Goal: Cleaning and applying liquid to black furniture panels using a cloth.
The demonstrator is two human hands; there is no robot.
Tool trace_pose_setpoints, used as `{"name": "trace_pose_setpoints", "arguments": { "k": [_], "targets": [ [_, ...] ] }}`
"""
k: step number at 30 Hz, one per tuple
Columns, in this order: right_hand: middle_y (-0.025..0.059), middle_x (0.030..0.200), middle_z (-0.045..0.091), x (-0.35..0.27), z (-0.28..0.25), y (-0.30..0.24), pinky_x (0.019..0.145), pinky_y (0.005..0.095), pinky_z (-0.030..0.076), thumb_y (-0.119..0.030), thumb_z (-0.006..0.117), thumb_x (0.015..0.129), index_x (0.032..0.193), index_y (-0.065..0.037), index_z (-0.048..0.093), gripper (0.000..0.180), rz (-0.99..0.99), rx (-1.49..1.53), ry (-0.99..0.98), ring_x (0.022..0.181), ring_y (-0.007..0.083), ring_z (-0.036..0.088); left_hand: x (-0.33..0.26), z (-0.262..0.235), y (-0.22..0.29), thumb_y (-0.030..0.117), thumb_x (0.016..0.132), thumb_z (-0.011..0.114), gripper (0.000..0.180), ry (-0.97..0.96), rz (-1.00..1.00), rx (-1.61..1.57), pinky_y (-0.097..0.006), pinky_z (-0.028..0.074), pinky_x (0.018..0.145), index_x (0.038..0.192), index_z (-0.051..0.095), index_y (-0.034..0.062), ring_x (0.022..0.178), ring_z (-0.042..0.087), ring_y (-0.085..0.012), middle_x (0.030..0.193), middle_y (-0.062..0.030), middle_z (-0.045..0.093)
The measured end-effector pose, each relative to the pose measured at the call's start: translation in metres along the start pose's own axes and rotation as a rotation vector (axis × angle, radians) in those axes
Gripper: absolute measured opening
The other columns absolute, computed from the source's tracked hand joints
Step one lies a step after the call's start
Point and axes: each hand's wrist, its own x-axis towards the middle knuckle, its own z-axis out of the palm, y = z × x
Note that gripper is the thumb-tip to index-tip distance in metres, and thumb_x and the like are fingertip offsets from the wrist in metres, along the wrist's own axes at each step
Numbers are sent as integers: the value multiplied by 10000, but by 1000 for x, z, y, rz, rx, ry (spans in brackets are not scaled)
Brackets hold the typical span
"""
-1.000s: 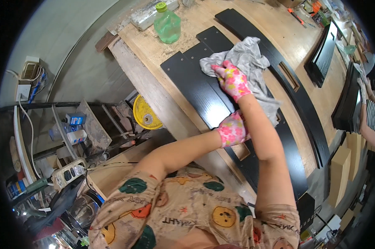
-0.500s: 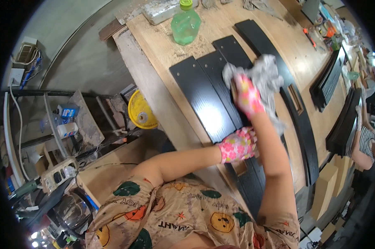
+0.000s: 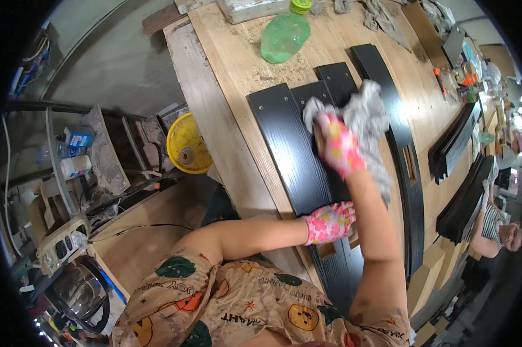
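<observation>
My right hand (image 3: 339, 147), in a pink floral glove, is closed on a crumpled grey cloth (image 3: 372, 118) and presses it onto a row of black boards (image 3: 275, 136). The cloth trails to the right of my wrist. Nearer to me, my left hand (image 3: 329, 224), in a matching glove, lies across the same boards with its fingers bent over them. My right forearm hides some of its fingertips. The boards lie side by side with uneven far ends, small holes at those ends and rectangular cutouts nearer me.
A curved black board (image 3: 395, 130) lies to the right. Beyond it are stacked black boards (image 3: 457, 139) and a co-worker in a striped top (image 3: 495, 222). A green plastic bottle (image 3: 285, 37) stands at the far side; a yellow bucket (image 3: 188, 144) is left of the wooden table (image 3: 229, 81).
The view has turned slightly, so bottle and boards appear farther right. My right hand with the cloth has shifted a little left over the boards. The left hand stays on them.
</observation>
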Motion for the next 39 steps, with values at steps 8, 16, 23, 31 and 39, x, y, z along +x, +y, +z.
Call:
{"name": "trace_pose_setpoints", "arguments": {
  "k": [8,16,23,31,39],
  "targets": [
    [221,928,603,59,-16,4,714,484,485,-25,543,820,1010,-77,554,197,293,-116,0,885,423,597,9,-30,8,228,847,477,290,27,187,144,-351,404,866,1045,582,43,1016,491,-272,1127,-135,535],
    [203,933,608,23,-19,-6,717,504,493,-160,549,866,968,-83,564,128,208,-95,95,814,414,605,15,-22,9,131,850,453,329,160,149,-158,-350,440,896,1134,565,6,1025,546,-271,1164,-139,566],
    [190,994,617,-57,-25,-70,810,444,492,-96,600,838,1065,-69,578,230,-18,47,-209,911,391,603,16,-4,5,179,937,386,364,-153,36,-285,-348,371,1021,1272,501,94,1221,462,-240,1310,-100,508],
    [196,986,623,84,15,-51,734,495,496,-172,503,902,1056,-89,544,179,66,-121,16,883,413,605,3,28,-1,260,929,471,353,276,80,-296,-380,368,1032,1228,557,91,1194,491,-269,1264,-108,551],
    [147,850,608,-84,-20,-99,725,429,499,-119,660,797,974,-63,603,195,-60,259,-328,843,346,606,-10,117,-12,218,963,382,380,53,79,-459,-384,295,1091,1302,492,86,1254,439,-264,1315,-127,513]
  ]
}}
